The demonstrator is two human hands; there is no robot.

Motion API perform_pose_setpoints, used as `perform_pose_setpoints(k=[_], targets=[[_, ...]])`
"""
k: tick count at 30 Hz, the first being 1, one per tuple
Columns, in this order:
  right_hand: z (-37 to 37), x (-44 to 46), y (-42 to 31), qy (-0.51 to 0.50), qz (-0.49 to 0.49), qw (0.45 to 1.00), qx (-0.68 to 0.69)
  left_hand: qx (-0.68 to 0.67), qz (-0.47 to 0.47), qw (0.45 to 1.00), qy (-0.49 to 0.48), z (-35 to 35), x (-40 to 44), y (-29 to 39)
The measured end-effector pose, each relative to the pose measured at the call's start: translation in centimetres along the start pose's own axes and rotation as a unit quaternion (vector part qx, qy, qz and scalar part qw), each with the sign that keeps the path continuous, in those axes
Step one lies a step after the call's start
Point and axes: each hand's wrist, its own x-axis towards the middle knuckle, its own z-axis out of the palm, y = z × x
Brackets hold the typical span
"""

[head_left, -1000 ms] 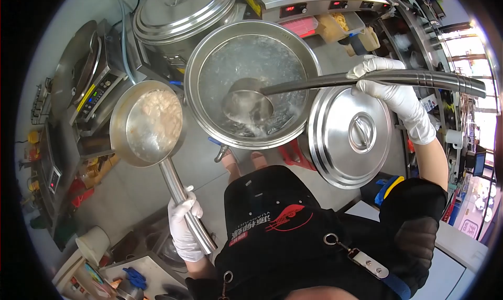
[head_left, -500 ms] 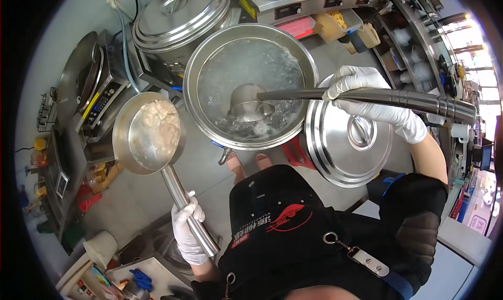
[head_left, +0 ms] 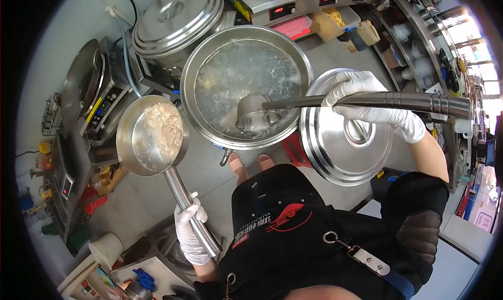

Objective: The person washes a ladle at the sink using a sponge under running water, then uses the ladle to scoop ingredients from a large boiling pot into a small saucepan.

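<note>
My left hand (head_left: 192, 229), in a white glove, is wrapped round the handle of a large metal ladle (head_left: 135, 166). Pale, lumpy, wet stuff (head_left: 162, 127) lies in its bowl; I cannot tell what it is. The bowl is held left of a big stainless stock pot (head_left: 189, 114), apart from it. Cloudy, bubbling liquid (head_left: 241, 69) fills much of the pot. My right hand (head_left: 359, 96), also gloved, grips the dark handle of a second ladle (head_left: 258, 112). That ladle's bowl is partly in the liquid near the pot's right front side.
A metal lid (head_left: 335, 158) lies right of the pot, under my right hand. A second lidded pot (head_left: 201, 17) stands behind left. Cooker panels (head_left: 102, 106) line the left, and a steel counter (head_left: 262, 6) runs along the back. A tap (head_left: 226, 157) juts from the pot's front.
The ladle in my right hand has shifted slightly right and toward me within the pot. My left ladle has moved only a little, and the view has shifted slightly.
</note>
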Motion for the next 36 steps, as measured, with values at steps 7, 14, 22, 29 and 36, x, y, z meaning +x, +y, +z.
perform_pose_setpoints(k=[7, 14, 22, 29, 36], targets=[[-1.5, 1.0, 0.5, 0.027, 0.018, 0.999, 0.034, 0.003, -0.005, 1.0, -0.009, 0.1, -0.1, 0.2], [-4.5, 2.1, 1.2, 0.099, 0.151, 0.966, 0.186, 0.01, -0.001, 1.0, -0.005, 0.5, -0.5, 0.1], [-6.9, 3.1, -7.0, 0.234, 0.038, 0.969, 0.065, 0.022, -0.019, 1.0, 0.002, 1.0, -0.8, 0.7], [-1.9, 4.2, -16.2, 0.281, -0.068, 0.956, 0.035, 0.02, -0.027, 0.999, -0.035, 1.2, -1.3, 1.6], [3.3, 1.0, -19.8, 0.061, 0.341, 0.933, 0.093, -0.021, -0.032, 0.996, -0.081, 4.4, -1.5, -1.3]])
